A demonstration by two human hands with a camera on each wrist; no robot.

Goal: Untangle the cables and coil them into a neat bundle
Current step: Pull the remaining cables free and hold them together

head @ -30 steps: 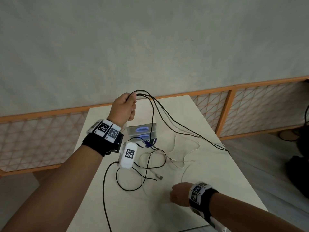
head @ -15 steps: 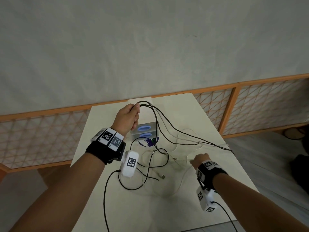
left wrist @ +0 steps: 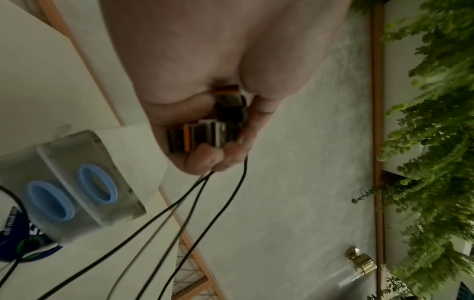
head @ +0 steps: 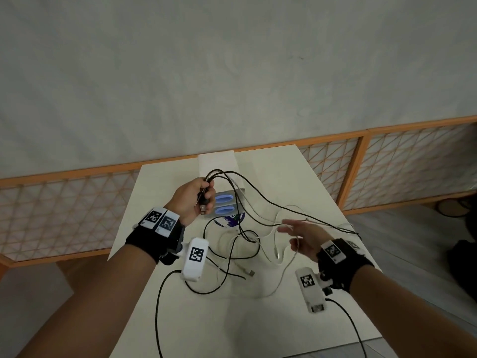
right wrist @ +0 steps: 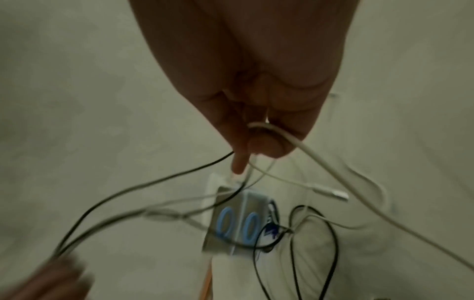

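Several black cables (head: 258,202) and a thin white cable (head: 286,270) lie tangled on a cream table (head: 232,319). My left hand (head: 204,200) is raised above the far middle of the table and grips the black cables' USB plugs (left wrist: 202,136) in its fist (left wrist: 212,154). The black strands arc over that hand and sag to the right. My right hand (head: 302,236) hovers at the right side. The white cable (right wrist: 320,160) is caught between its thumb and a curled finger (right wrist: 259,142), and the other fingers point left.
A clear box (head: 227,202) with two blue rings sits just behind the tangle, beside a dark blue round label (head: 232,219). A flat white piece (head: 216,161) lies at the far edge. An orange lattice fence (head: 387,161) runs behind the table, and the floor drops off to the right.
My right hand has risen from the front edge to the right side and picked up the white cable. My left hand has sunk a little with the black plugs.
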